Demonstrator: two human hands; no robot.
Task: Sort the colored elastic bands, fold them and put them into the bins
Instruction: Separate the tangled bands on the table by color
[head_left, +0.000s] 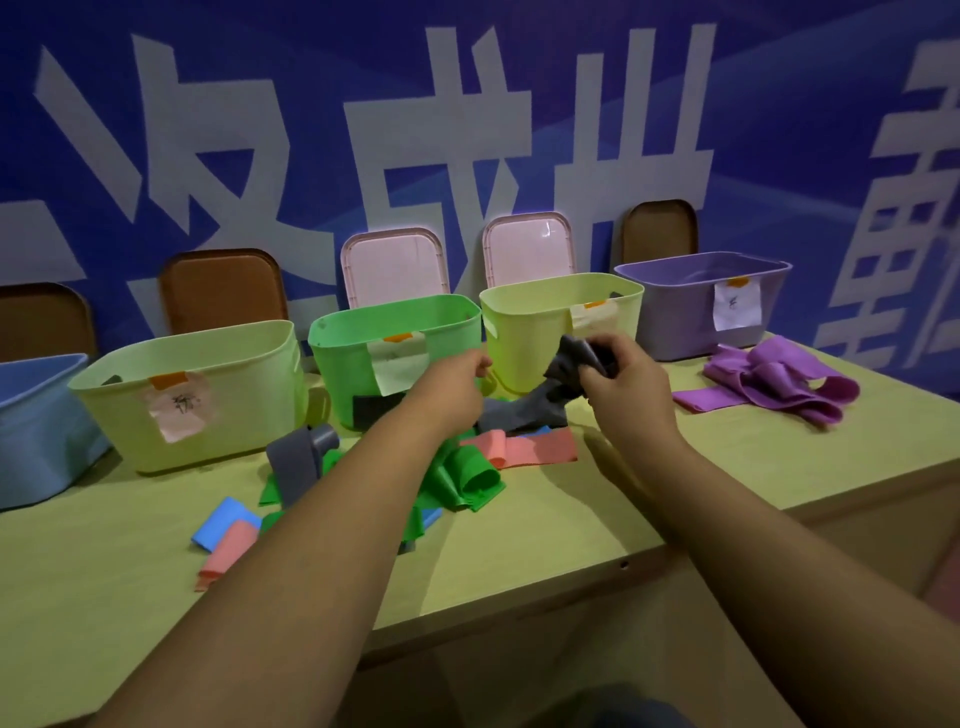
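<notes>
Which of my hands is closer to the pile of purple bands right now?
Right. The right hand, gripping a gray band, is left of the purple bands; the left hand is farther left, before the green bin.

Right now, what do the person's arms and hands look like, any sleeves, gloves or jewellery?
Both forearms are bare as far as the frame shows, with no sleeve in view. The left hand and right hand wear no gloves, and no watch, ring or bracelet shows.
</notes>
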